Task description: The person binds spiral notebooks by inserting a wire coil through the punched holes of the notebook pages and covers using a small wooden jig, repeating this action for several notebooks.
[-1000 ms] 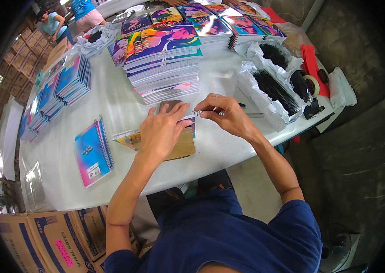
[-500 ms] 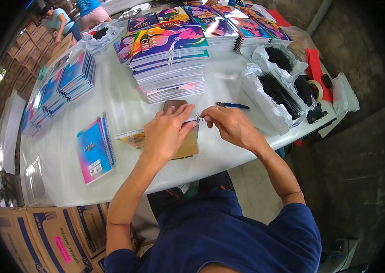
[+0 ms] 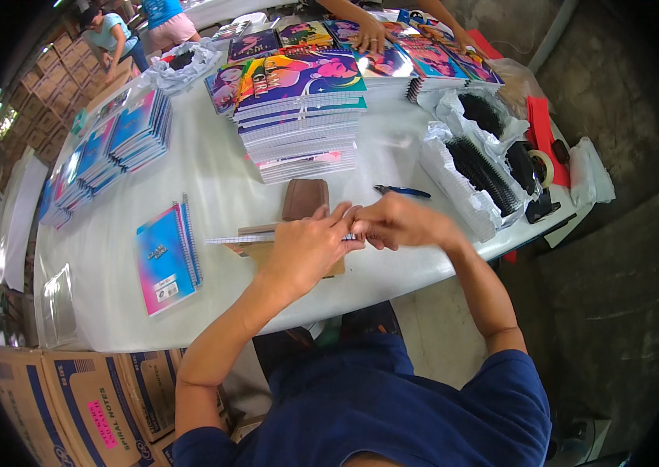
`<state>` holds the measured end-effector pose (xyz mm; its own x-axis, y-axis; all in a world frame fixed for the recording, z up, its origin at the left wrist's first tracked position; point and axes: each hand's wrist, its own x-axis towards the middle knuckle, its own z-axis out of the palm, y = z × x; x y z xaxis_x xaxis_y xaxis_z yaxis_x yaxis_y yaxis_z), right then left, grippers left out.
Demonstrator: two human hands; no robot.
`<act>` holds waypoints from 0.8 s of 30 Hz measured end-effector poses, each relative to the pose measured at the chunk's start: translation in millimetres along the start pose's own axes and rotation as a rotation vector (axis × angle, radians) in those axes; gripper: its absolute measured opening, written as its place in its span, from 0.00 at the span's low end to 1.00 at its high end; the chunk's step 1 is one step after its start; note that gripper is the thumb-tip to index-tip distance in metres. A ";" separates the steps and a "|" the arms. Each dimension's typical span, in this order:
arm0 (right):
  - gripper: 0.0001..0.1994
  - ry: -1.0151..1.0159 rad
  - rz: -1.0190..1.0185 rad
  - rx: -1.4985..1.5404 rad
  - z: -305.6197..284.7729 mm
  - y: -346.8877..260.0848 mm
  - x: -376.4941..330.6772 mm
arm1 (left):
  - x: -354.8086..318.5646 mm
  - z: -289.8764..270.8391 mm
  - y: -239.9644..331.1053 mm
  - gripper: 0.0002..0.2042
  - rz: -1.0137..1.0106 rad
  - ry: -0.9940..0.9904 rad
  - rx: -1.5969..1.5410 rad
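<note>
Near the front of the table, my left hand (image 3: 306,249) grips a notebook (image 3: 240,240) tilted up on edge, its ruled pages showing to the left of my fingers. A tan cover or board (image 3: 337,269) shows beneath. My right hand (image 3: 403,222) is pinched at the notebook's right end, against my left fingertips. The wire binding there is hidden by my fingers. A brown block (image 3: 305,200) lies just beyond my left hand. Blue-handled cutters (image 3: 403,191) rest past my right hand. To the left lie blue-and-pink spiral notebooks (image 3: 164,261).
Colourful notebook stacks (image 3: 298,117) fill the far middle, where another person's hands (image 3: 372,35) rest on the covers. Blue notebook piles (image 3: 112,152) stand far left. Paper-lined boxes of black coils (image 3: 477,175) and a tape roll (image 3: 541,167) sit right. Cartons (image 3: 96,397) stand lower left.
My right hand has closed in against my left, hiding the coil end seen before. The notebook is tipped more edge-on, and the brown block is uncovered. Another person's hands have come onto the far stacks.
</note>
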<state>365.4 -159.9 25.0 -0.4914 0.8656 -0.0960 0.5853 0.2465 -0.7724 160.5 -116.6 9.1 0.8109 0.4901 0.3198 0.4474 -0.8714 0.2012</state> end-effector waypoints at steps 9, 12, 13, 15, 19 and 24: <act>0.21 0.335 -0.473 -0.559 34.2 119.1 102.8 | 3.6 6.6 1.1 0.31 0.081 -0.018 0.136; 0.18 0.224 -0.277 -0.441 26.7 113.8 102.9 | 8.7 -3.1 2.5 0.35 -0.029 -0.185 0.059; 0.19 0.168 -0.181 -0.318 16.5 112.4 99.4 | 8.9 -4.6 2.5 0.37 -0.061 -0.207 0.034; 0.21 0.059 0.019 -0.077 -18.5 109.8 77.3 | 2.2 1.9 -5.6 0.42 -0.053 0.111 0.061; 0.19 -0.003 -0.062 0.260 -38.8 44.3 17.7 | -8.2 9.0 -24.4 0.49 -0.130 0.321 0.025; 0.19 0.017 -0.179 0.322 -34.5 54.2 16.6 | -4.7 9.2 -22.2 0.50 -0.148 0.234 -0.006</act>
<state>411.3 -117.2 3.2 -0.5547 0.8293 0.0667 0.2566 0.2468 -0.9345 150.2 -99.7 -5.4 0.6268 0.6043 0.4918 0.5521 -0.7899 0.2669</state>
